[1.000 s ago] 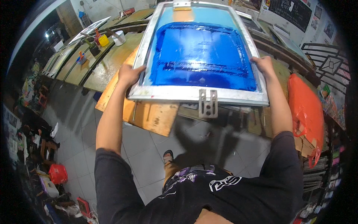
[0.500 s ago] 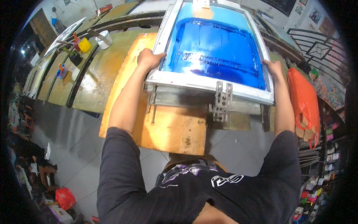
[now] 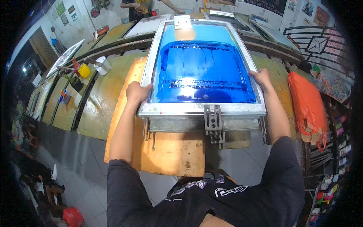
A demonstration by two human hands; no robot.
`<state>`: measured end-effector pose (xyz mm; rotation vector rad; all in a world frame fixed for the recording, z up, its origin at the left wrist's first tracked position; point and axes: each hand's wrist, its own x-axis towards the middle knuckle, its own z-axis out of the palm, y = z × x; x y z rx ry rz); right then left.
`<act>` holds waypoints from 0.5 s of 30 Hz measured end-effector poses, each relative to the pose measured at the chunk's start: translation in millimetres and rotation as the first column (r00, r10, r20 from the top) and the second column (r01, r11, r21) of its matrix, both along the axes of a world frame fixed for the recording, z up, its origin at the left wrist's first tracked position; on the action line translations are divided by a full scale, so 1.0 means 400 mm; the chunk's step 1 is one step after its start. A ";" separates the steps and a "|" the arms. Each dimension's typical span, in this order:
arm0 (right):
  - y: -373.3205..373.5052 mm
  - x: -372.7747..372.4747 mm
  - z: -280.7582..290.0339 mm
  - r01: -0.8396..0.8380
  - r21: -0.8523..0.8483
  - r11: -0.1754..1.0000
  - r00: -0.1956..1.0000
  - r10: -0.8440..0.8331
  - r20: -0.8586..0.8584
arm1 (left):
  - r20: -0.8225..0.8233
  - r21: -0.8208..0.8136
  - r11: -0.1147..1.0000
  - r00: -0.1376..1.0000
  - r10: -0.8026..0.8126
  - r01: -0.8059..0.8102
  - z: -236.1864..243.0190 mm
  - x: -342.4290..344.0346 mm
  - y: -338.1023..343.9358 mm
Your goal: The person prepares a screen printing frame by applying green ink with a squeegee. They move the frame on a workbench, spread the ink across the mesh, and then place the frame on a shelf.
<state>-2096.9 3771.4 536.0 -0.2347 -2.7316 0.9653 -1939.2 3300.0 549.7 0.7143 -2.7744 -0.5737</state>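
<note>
A large metal-framed printing screen (image 3: 200,109) covered in blue ink (image 3: 204,72) lies in front of me over a wooden board (image 3: 170,151). My left hand (image 3: 137,93) grips the frame's left rail near its front corner. On the opposite rail my right hand (image 3: 261,77) holds the frame about midway along. A metal hinge bracket (image 3: 213,121) sits at the middle of the frame's near edge, and another bracket (image 3: 182,21) at the far edge.
Long yellowish print tables (image 3: 102,94) run off to the left, carrying a white cup (image 3: 103,65), a yellow container (image 3: 83,70) and tools. An orange plastic bag (image 3: 307,102) hangs at the right. More framed screens (image 3: 261,28) lie beyond. A person stands at the far top.
The screen has come down from a raised, tilted position to lie low over the wooden board. Both hands stayed on its side rails.
</note>
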 end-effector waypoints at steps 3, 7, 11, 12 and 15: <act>0.001 -0.009 -0.008 0.037 0.015 0.999 0.999 -0.037 -0.025 | 0.008 -0.012 1.000 1.000 0.023 -0.023 -0.015 -0.007 0.003; -0.009 0.009 0.009 0.083 0.113 0.990 0.997 -0.083 0.001 | 0.010 -0.025 0.999 1.000 0.026 -0.026 -0.008 -0.007 0.015; -0.053 0.064 0.068 0.091 0.288 0.953 0.995 -0.102 0.022 | 0.008 -0.014 0.999 0.999 0.049 -0.049 -0.005 0.004 0.014; -0.052 0.062 0.071 0.068 0.284 0.956 0.995 -0.086 0.050 | 0.007 -0.006 0.998 0.998 0.055 -0.055 -0.013 0.007 0.009; -0.033 0.034 0.061 0.014 0.225 0.974 0.997 -0.031 0.071 | -0.008 0.024 0.999 0.999 0.042 -0.042 -0.012 0.001 -0.003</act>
